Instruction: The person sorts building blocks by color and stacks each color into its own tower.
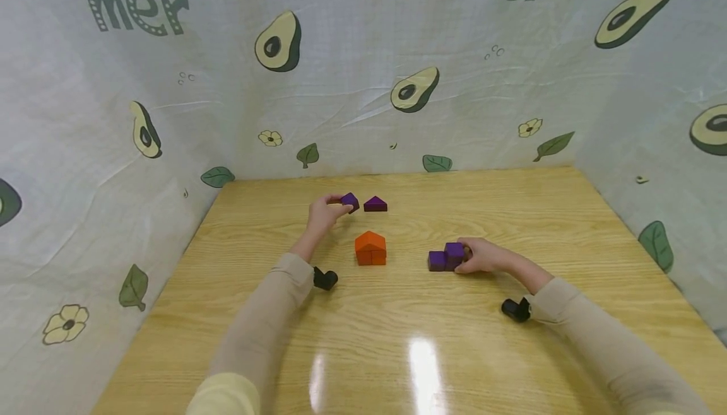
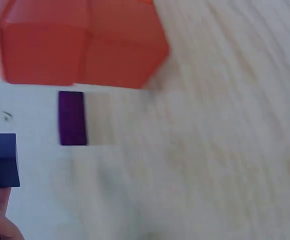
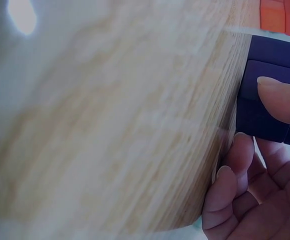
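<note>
My left hand [image 1: 325, 214] pinches a small purple block [image 1: 350, 202] at the back of the table; the same block [image 2: 2, 167] shows at the left edge of the left wrist view. Just right of it lies a purple triangular block [image 1: 375, 205]. My right hand [image 1: 481, 256] grips a purple block stack [image 1: 454, 256], its thumb pressed on a side face. Against that stack's left side sits a lower purple cube [image 1: 437, 262]. Between the hands stands a small orange house-shaped group of blocks [image 1: 370, 250] with a peaked top.
A light wood table [image 1: 386, 327] carries everything, with bright reflections near its front. Behind and beside it hangs a white cloth [image 1: 352, 106] printed with avocados and leaves. Black wrist cameras [image 1: 325, 279] sit on both sleeves.
</note>
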`<state>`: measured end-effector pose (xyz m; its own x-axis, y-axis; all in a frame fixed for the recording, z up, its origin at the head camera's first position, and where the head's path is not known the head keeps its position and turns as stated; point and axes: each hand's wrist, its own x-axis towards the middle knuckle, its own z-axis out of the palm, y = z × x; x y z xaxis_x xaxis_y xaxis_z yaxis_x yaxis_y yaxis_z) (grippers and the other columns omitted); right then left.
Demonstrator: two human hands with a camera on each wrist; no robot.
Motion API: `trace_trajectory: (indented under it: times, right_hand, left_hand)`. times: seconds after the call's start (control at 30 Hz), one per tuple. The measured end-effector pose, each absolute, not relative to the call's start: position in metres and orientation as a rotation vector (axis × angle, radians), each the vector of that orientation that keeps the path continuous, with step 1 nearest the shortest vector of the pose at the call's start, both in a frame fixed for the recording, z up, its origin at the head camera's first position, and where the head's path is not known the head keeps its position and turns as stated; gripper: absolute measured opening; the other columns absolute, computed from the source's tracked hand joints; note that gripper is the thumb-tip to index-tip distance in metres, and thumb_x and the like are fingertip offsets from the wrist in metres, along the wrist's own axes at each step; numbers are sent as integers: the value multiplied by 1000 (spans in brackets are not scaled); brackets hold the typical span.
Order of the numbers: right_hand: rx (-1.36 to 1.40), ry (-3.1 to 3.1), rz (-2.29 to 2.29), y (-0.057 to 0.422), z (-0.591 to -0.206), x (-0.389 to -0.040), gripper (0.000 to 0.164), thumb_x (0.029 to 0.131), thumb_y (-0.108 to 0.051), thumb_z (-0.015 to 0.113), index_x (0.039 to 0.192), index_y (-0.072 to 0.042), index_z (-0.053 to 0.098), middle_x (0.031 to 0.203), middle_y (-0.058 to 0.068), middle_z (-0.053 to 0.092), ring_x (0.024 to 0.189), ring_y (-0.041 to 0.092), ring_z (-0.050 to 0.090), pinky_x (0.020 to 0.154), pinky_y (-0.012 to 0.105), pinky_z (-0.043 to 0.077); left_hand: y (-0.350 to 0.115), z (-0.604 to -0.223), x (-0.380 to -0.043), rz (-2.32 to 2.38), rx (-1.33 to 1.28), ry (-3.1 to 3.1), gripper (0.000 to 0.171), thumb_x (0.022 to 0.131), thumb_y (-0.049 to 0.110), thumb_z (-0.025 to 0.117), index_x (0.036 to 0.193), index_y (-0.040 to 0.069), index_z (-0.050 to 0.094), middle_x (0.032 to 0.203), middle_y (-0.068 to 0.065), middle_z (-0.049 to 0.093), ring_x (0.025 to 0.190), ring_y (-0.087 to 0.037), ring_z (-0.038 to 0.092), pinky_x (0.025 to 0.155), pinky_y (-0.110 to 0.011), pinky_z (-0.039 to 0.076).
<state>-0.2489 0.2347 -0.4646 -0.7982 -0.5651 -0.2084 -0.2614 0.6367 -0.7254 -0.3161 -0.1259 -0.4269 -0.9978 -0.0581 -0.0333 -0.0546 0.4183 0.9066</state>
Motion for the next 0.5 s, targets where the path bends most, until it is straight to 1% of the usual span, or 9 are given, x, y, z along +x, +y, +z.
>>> trace_trajectory:
  times: [0.1,0.2,0.33,0.4,0.5]
  right_hand:
    - [-654,2436,-991,235,-464,-249,31,77,-18,71,94,-3,51,79,2,51,68,15,43,61,29,34]
    - [-650,2428,-1000,235,-464,-249,30,77,-18,71,93,-3,50,78,2,49,68,15,42,61,29,33]
    - [-643,2420,-1007,235,-463,-249,30,77,-18,71,93,-3,50,76,2,47,67,15,42,60,29,32]
    - [-641,2418,-1014,235,-463,-248,30,77,-18,71,93,-3,51,76,2,47,67,15,42,60,29,32]
    - [-639,2414,-1027,235,-462,-247,31,77,-18,71,94,-3,51,76,2,47,67,15,42,60,29,32]
  left_hand:
    - [-122,-412,-311,-1657,21,-2648,39,79,24,72,113,7,62,116,-10,60,105,-24,52,79,-33,46]
    - [-116,-396,-304,-1609,-49,-2665,39,79,28,72,112,10,63,116,-8,60,93,-24,54,73,-32,46]
    - [-103,-379,-291,-1549,-152,-2702,38,78,31,72,111,12,64,115,-5,61,86,-21,52,70,-29,44]
    - [-93,-373,-283,-1555,-211,-2711,37,79,29,72,110,12,64,114,-6,61,86,-21,52,69,-28,42]
    - [-77,-372,-272,-1581,-346,-2715,35,79,24,72,110,10,64,110,-8,63,88,-21,55,71,-26,45]
